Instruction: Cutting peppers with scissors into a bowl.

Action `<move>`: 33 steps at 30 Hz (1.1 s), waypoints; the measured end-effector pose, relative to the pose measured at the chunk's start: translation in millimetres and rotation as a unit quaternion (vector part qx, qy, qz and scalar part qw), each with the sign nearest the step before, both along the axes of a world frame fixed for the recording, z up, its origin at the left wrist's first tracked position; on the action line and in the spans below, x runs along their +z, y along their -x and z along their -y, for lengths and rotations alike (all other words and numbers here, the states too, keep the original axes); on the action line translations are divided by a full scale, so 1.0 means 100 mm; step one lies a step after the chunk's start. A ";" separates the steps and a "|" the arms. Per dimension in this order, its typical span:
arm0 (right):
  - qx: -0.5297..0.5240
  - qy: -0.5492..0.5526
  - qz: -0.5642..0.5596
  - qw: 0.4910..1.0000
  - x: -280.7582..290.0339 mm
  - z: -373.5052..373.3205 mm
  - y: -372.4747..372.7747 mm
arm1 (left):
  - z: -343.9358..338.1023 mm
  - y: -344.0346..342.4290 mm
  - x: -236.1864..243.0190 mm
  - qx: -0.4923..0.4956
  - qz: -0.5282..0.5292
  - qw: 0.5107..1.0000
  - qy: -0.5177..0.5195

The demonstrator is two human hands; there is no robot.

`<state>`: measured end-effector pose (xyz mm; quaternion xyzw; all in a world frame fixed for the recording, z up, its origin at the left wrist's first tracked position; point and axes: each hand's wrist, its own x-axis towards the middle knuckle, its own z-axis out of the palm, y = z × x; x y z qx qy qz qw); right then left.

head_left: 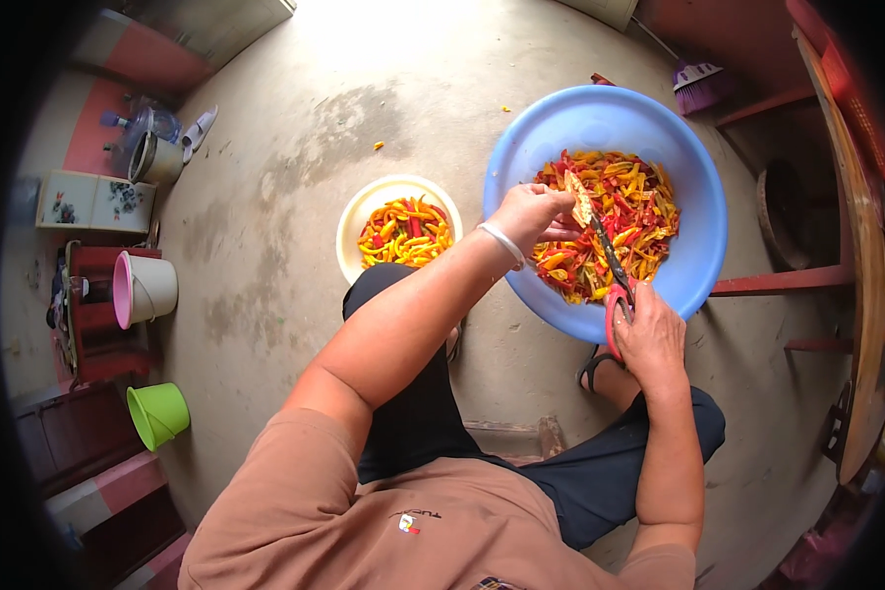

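Over a big blue basin (703, 182) I hold a yellow chili pepper (578, 200) in my left hand (538, 213); it looks slit open, with its pale inside showing. My right hand (649, 332) grips red-handled scissors (614, 264), whose dark blades reach up to the pepper's lower end. Below both hands lies a heap of cut red and yellow chili peppers (649, 211) in the basin. To the left, a smaller cream basin (348, 236) on the floor contains whole yellow and red chili peppers (403, 232).
A wooden table (867, 295) with red legs stands at the right, a purple broom (698, 84) behind it. Along the left are a pink-and-white bucket (147, 288), a green bucket (159, 413), a water bottle (157, 123) and slippers (200, 130). A pepper bit (379, 146) lies on the concrete floor.
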<state>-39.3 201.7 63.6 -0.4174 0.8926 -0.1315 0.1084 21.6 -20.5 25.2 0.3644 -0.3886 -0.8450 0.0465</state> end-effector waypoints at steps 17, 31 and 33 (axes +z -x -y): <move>0.049 -0.092 -0.172 0.980 0.29 -0.27 -0.12 | -0.05 0.01 0.03 -0.156 0.039 0.986 0.043; 0.029 -0.128 -0.180 0.975 0.38 -0.30 -0.20 | -0.16 -0.02 0.03 -0.215 0.005 0.975 0.060; 0.007 -0.100 -0.123 0.987 0.38 -0.29 -0.21 | -0.13 -0.02 0.03 -0.224 0.015 0.966 0.131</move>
